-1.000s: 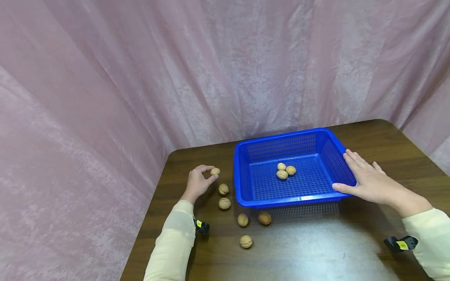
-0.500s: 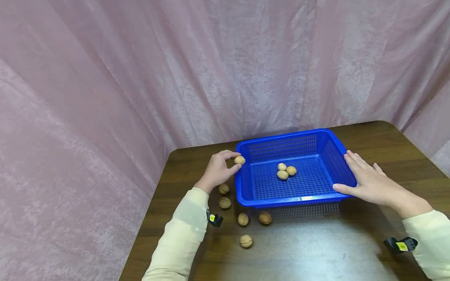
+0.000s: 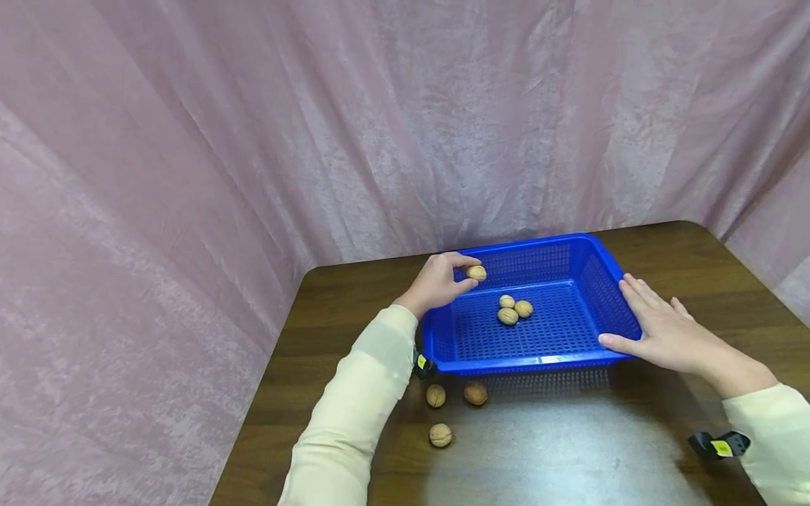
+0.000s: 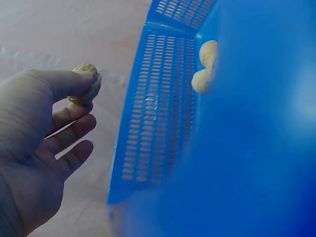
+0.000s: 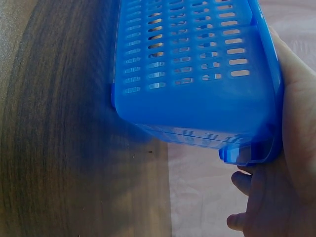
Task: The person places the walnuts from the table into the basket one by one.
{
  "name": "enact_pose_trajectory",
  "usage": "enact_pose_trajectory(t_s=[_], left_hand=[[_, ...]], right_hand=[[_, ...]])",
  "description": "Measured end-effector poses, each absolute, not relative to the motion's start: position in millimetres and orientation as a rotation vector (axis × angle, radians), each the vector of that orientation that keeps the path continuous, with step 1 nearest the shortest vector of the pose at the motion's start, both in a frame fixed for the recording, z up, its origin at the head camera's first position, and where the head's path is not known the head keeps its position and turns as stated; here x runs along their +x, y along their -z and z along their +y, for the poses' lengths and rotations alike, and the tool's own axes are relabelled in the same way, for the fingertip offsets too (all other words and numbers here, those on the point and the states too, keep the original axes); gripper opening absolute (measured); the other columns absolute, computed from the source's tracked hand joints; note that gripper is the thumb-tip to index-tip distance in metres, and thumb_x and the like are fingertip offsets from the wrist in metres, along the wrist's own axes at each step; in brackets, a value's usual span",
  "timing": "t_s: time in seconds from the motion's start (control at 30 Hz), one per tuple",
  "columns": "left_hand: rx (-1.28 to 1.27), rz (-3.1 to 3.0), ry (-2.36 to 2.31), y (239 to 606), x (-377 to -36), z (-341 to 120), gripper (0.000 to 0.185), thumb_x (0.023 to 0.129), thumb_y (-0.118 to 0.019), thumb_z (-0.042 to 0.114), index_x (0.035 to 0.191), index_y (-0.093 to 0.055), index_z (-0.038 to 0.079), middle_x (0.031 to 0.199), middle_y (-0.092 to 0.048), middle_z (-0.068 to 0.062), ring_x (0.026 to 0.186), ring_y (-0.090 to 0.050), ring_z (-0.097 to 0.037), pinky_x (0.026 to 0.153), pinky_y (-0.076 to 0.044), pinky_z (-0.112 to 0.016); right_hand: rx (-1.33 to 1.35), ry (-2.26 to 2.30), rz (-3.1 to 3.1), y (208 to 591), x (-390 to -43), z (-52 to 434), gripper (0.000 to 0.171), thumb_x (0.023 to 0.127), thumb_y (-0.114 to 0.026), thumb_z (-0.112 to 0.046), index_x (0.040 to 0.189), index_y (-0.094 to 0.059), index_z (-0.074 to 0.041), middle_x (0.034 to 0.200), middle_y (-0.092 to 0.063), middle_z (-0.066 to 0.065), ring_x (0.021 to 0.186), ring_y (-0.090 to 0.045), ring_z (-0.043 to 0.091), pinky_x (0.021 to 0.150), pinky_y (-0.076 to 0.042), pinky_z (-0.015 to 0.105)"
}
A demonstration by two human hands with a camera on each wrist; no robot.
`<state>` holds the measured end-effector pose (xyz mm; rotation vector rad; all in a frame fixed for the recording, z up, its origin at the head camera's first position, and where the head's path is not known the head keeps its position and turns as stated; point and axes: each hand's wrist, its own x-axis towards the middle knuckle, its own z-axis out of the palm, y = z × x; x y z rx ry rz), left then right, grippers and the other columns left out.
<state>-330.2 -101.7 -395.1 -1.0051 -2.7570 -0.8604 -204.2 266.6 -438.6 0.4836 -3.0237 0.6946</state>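
Note:
Between thumb and fingertips my left hand (image 3: 441,282) pinches a walnut (image 3: 477,273), held above the left part of a blue plastic basket (image 3: 500,365). The left wrist view shows this walnut (image 4: 85,85) at the thumb tip, with the other fingers loosely bent below. Inside the basket, three walnuts (image 3: 508,315) sit together on the perforated floor. My right hand (image 3: 664,330) rests on the basket's right rim, fingers extended and thumb over the near corner. In the right wrist view, part of the right hand (image 5: 296,113) lies along the rim.
Three more walnuts lie on the wooden table (image 3: 538,450) in front of the basket: a pale one (image 3: 436,396), a darker one (image 3: 476,393) and one nearer (image 3: 440,435). A pink curtain (image 3: 405,140) hangs behind the table.
My left hand has carried the walnut from the table left of the basket, up and right over its rim. The left forearm now covers two table walnuts. My right hand stays put.

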Motion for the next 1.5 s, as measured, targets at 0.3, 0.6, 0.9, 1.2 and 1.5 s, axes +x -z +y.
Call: enact_pose_trajectory(t_s=[0.3, 0.6, 0.9, 1.2, 1.5], left_hand=[[-0.994, -2.87, 0.822, 402.0, -345.3, -78.7, 0.037, 0.087, -0.073, 0.022, 0.123, -0.067, 0.014, 0.107, -0.067, 0.007, 0.1, -0.061, -0.011, 0.081, -0.046, -0.019], [-0.971, -2.858, 0.861, 391.5, -358.2, -72.0, 0.036, 0.086, -0.074, 0.02, 0.121, -0.068, 0.013, 0.096, -0.068, 0.009, 0.093, -0.064, -0.014, 0.076, -0.047, -0.019], [-0.891, -2.868, 0.916, 410.6, -367.2, -60.2, 0.034, 0.085, -0.075, 0.019, 0.119, -0.07, 0.016, 0.095, -0.068, 0.008, 0.086, -0.062, -0.006, 0.075, -0.046, -0.016], [-0.821, -2.998, 0.892, 429.8, -368.8, -59.4, 0.036, 0.086, -0.074, 0.017, 0.122, -0.068, 0.014, 0.101, -0.069, 0.005, 0.09, -0.061, -0.006, 0.079, -0.048, -0.02], [-0.961, -3.128, 0.551, 444.3, -365.1, -58.7, 0.034, 0.085, -0.075, 0.02, 0.119, -0.071, 0.016, 0.102, -0.071, 0.008, 0.095, -0.062, -0.006, 0.096, -0.041, -0.023]], right_hand=[[0.457, -0.688, -3.033, 437.9, -202.2, 267.4, 0.108, 0.088, -0.059, -0.059, 0.15, 0.0, 0.007, 0.157, 0.006, 0.026, 0.144, 0.008, 0.04, 0.101, 0.005, 0.074], [0.445, -0.693, -3.038, 435.9, -203.6, 268.7, 0.109, 0.087, -0.06, -0.059, 0.151, 0.0, 0.005, 0.157, 0.004, 0.026, 0.144, 0.006, 0.04, 0.101, 0.003, 0.074], [0.474, -0.672, -3.035, 438.7, -200.5, 269.2, 0.108, 0.086, -0.062, -0.057, 0.152, -0.001, 0.004, 0.158, 0.004, 0.024, 0.144, 0.006, 0.039, 0.101, 0.001, 0.074], [0.48, -0.671, -3.024, 435.1, -196.0, 269.3, 0.107, 0.086, -0.062, -0.057, 0.152, -0.002, 0.003, 0.158, 0.002, 0.024, 0.144, 0.007, 0.038, 0.102, 0.002, 0.074], [0.479, -0.666, -3.022, 433.4, -190.1, 269.1, 0.107, 0.086, -0.063, -0.057, 0.152, -0.003, 0.004, 0.158, 0.002, 0.024, 0.144, 0.005, 0.039, 0.102, 0.001, 0.074]])
